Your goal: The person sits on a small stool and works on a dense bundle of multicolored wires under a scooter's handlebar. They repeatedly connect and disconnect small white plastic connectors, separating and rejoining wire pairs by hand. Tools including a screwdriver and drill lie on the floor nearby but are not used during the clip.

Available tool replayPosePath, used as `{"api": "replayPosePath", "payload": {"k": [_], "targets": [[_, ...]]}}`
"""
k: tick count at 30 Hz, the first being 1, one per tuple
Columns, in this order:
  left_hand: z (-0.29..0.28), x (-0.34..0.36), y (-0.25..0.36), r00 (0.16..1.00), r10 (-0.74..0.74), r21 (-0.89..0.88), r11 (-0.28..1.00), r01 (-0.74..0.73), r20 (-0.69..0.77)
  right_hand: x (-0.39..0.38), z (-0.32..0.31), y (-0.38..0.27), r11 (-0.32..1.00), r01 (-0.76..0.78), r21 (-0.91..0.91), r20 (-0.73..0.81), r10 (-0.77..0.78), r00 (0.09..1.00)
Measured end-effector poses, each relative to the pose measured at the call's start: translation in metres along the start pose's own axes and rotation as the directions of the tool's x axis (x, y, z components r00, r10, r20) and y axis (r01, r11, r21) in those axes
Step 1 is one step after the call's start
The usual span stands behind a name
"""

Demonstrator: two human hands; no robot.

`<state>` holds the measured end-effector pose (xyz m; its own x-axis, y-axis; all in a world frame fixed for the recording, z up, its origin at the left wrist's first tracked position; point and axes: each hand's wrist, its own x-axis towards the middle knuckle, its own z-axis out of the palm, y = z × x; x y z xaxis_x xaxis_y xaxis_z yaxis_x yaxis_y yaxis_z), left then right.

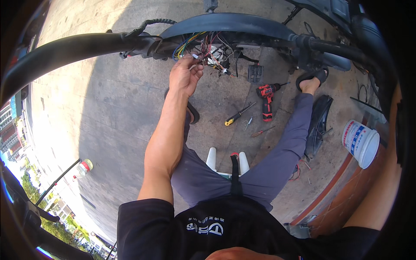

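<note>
My left hand [186, 74] reaches up to the wiring under a dark curved frame part [225, 24]. Its thumb and fingers are pinched around a small white connector [195, 56]. Yellow, green, red and black wires [212, 40] hang in a loose bundle about it, with more white plugs [215, 54] just to the right. My right arm [378, 190] runs up along the right rim of the picture, and its hand is out of sight.
On the concrete between my feet lie a red and black cordless drill [267, 102], a yellow-handled screwdriver [234, 118] and a thinner screwdriver [262, 131]. A white bucket [361, 143] stands at right, near a black plastic cover [320, 125]. A bottle [85, 166] is at far left.
</note>
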<state>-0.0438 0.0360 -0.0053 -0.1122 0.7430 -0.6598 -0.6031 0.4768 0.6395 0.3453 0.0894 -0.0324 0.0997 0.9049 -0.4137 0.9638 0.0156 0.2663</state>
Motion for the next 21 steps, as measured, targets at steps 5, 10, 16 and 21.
{"api": "replayPosePath", "payload": {"k": [5,10,16,21], "targets": [[-0.006,0.0,0.0,1.0,-0.004,0.001,1.0,0.004,0.002,0.001,-0.001,0.002,1.0,-0.008,-0.001,0.012,0.008,1.0],[-0.009,0.001,0.001,1.0,-0.008,0.002,1.0,0.008,0.021,0.0,-0.036,-0.001,0.998,0.031,0.048,0.004,-0.031,0.999],[-0.01,0.002,0.0,0.999,-0.02,-0.032,0.999,0.021,0.033,-0.023,-0.191,0.02,0.892,0.247,0.38,-0.096,-0.227,0.969],[-0.009,0.002,0.0,0.998,-0.056,-0.078,0.995,0.057,0.005,-0.042,-0.294,0.02,0.736,0.392,0.552,-0.286,-0.275,0.918]]}}
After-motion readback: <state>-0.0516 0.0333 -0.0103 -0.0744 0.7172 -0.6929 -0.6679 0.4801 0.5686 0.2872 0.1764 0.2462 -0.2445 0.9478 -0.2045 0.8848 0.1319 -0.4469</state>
